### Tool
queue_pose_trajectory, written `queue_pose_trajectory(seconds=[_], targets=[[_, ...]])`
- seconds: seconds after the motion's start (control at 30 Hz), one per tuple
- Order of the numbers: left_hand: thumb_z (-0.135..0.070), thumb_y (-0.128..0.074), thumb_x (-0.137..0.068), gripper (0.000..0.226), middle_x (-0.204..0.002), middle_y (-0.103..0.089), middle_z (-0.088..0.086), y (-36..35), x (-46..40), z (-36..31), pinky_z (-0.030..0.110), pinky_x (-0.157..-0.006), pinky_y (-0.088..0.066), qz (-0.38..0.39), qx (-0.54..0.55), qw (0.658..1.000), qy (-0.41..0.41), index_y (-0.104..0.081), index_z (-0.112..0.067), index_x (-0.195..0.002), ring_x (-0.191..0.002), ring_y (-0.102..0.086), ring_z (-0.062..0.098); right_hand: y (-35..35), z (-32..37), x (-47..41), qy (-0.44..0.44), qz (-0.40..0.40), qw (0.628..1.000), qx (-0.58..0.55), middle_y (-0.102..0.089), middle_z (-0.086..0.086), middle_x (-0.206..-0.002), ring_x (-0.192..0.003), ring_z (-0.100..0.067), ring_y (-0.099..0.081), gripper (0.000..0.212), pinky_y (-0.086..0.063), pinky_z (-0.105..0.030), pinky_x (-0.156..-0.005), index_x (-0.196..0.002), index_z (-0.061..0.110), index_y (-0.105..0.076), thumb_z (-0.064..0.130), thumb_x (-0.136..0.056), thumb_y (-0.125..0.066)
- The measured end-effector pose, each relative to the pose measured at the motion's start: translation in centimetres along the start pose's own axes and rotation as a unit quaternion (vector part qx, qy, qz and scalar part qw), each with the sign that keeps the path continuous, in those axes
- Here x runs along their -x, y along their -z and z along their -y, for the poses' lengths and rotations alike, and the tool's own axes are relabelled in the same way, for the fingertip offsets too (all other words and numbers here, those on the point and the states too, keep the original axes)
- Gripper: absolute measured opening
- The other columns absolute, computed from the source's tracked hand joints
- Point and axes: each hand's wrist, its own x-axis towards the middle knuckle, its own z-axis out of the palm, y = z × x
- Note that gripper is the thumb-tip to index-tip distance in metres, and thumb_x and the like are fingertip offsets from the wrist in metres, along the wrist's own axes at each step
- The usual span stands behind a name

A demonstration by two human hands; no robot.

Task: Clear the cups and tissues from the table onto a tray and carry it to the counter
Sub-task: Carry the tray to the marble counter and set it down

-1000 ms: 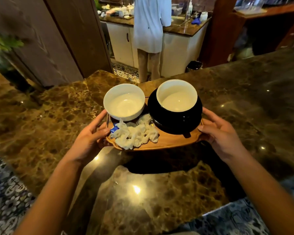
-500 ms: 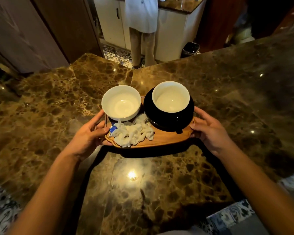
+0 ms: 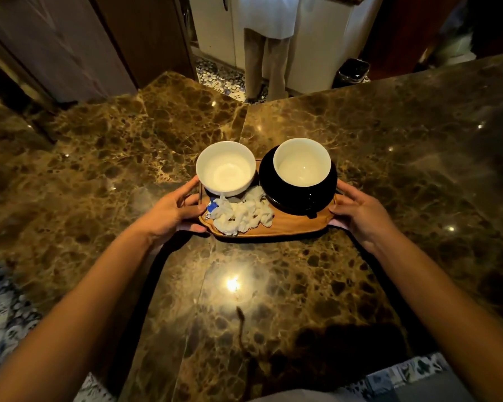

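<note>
A wooden tray [image 3: 291, 226] is low over or on the brown marble counter [image 3: 128, 158]; I cannot tell whether it touches. On its left stands a white cup [image 3: 225, 169], on its right a second white cup [image 3: 301, 161] on a black saucer [image 3: 298, 195]. Crumpled white tissues [image 3: 240, 214] and a small blue wrapper [image 3: 211, 205] lie at the tray's front left. My left hand [image 3: 172, 211] grips the tray's left end, thumb on top. At the right end my right hand [image 3: 360, 211] grips it the same way.
A person in a white top [image 3: 266, 50] stands beyond the counter's far edge, at white cabinets [image 3: 212, 21]. A black bin [image 3: 352, 71] sits on the patterned floor to the right. Dark wooden panels [image 3: 70, 44] rise at the far left.
Both hands have carried the tray forward and down over the counter. My view has tilted down, so the person and cabinets have slid to the top edge.
</note>
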Motion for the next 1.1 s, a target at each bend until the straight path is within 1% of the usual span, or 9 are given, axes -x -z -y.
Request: queue_pose_trajectory(seconds=[0.13, 0.33, 0.5, 0.63, 0.73, 0.8, 0.87, 0.97, 1.1], targets=[[0.007, -0.057, -0.098, 0.084, -0.106, -0.080, -0.013, 0.4, -0.6, 0.3, 0.032, -0.063, -0.065, 0.006, -0.027, 1.000, 0.004, -0.022, -0.032, -0.164, -0.086, -0.077, 0.012, -0.3, 0.0, -0.3, -0.015, -0.003, 1.000, 0.005, -0.079, -0.002, -0.103, -0.088, -0.018, -0.077, 0.066, -0.064, -0.034, -0.074, -0.145, 0.018, -0.052, -0.018, -0.090, -0.050], [0.000, -0.070, -0.080, 0.099, -0.092, -0.079, -0.002, 1.5, -1.5, 0.7, 0.033, -0.067, -0.065, 0.030, -0.016, 0.999, 0.004, -0.023, -0.025, -0.164, -0.079, -0.075, 0.015, -0.2, 0.4, -0.3, -0.034, 0.012, 0.999, 0.027, -0.080, -0.001, -0.092, -0.080, -0.014, -0.077, 0.065, -0.061, -0.028, -0.063, -0.146, 0.018, -0.050, -0.017, -0.092, -0.049], [-0.003, -0.076, -0.081, 0.094, -0.074, -0.067, -0.008, 2.3, -1.9, 1.4, 0.028, -0.067, -0.063, 0.064, 0.007, 0.998, -0.006, -0.032, -0.023, -0.161, -0.073, -0.072, 0.012, 0.0, 1.1, -0.5, -0.042, 0.025, 0.996, 0.071, -0.072, -0.016, -0.111, -0.095, -0.024, -0.073, 0.065, -0.064, -0.033, -0.073, -0.149, 0.014, -0.047, -0.015, -0.091, -0.056], [-0.038, -0.106, -0.035, 0.124, -0.070, -0.063, -0.010, 2.8, -1.9, 1.0, 0.029, -0.068, -0.064, 0.083, 0.002, 0.996, -0.009, -0.043, -0.037, -0.142, -0.070, -0.070, 0.012, -0.3, 0.9, -0.6, -0.040, 0.016, 0.995, 0.089, -0.066, -0.013, -0.096, -0.091, -0.025, -0.071, 0.066, -0.064, -0.033, -0.073, -0.149, 0.015, -0.047, -0.014, -0.091, -0.057], [-0.029, -0.100, -0.054, 0.119, -0.073, -0.066, -0.003, 3.2, -2.3, 0.8, 0.031, -0.067, -0.064, 0.088, -0.028, 0.996, -0.005, -0.036, -0.028, -0.155, -0.069, -0.071, 0.015, -0.3, 0.9, -0.7, -0.042, 0.016, 0.994, 0.101, -0.065, -0.007, -0.080, -0.075, -0.020, -0.071, 0.067, -0.064, -0.030, -0.070, -0.150, 0.017, -0.046, -0.012, -0.092, -0.059], [-0.011, -0.079, -0.073, 0.106, -0.071, -0.062, 0.003, 3.3, -2.4, 0.5, 0.031, -0.062, -0.063, 0.081, -0.046, 0.996, 0.002, -0.024, -0.020, -0.164, -0.064, -0.069, 0.016, -0.2, 0.9, -0.6, -0.045, 0.024, 0.993, 0.110, -0.068, -0.008, -0.079, -0.071, -0.022, -0.072, 0.068, -0.065, -0.030, -0.069, -0.151, 0.019, -0.045, -0.011, -0.092, -0.060], [-0.008, -0.075, -0.076, 0.107, -0.070, -0.061, 0.008, 3.6, -2.4, 0.3, 0.031, -0.058, -0.061, 0.081, -0.059, 0.995, 0.015, -0.017, -0.020, -0.165, -0.061, -0.066, 0.018, -0.1, 1.2, -0.5, -0.049, 0.029, 0.991, 0.118, -0.070, -0.011, -0.082, -0.067, -0.022, -0.072, 0.069, -0.064, -0.029, -0.064, -0.151, 0.021, -0.045, -0.010, -0.092, -0.061], [-0.021, -0.092, -0.062, 0.126, -0.069, -0.062, 0.010, 3.9, -2.4, 0.0, 0.032, -0.057, -0.061, 0.095, -0.087, 0.991, 0.022, -0.018, -0.027, -0.163, -0.059, -0.066, 0.020, 0.0, 1.2, -0.1, -0.056, 0.037, 0.987, 0.144, -0.071, -0.012, -0.079, -0.058, -0.018, -0.069, 0.072, -0.062, -0.027, -0.055, -0.153, 0.026, -0.042, -0.007, -0.092, -0.063], [-0.011, -0.082, -0.071, 0.112, -0.068, -0.063, 0.011, 3.9, -2.6, -0.8, 0.032, -0.056, -0.060, 0.113, -0.145, 0.982, 0.034, -0.021, -0.022, -0.164, -0.057, -0.065, 0.020, 0.1, 0.8, 0.7, -0.081, 0.079, 0.980, 0.162, -0.067, -0.016, -0.069, -0.052, -0.019, -0.066, 0.087, -0.058, -0.026, -0.047, -0.157, 0.034, -0.028, -0.008, -0.090, -0.066]])
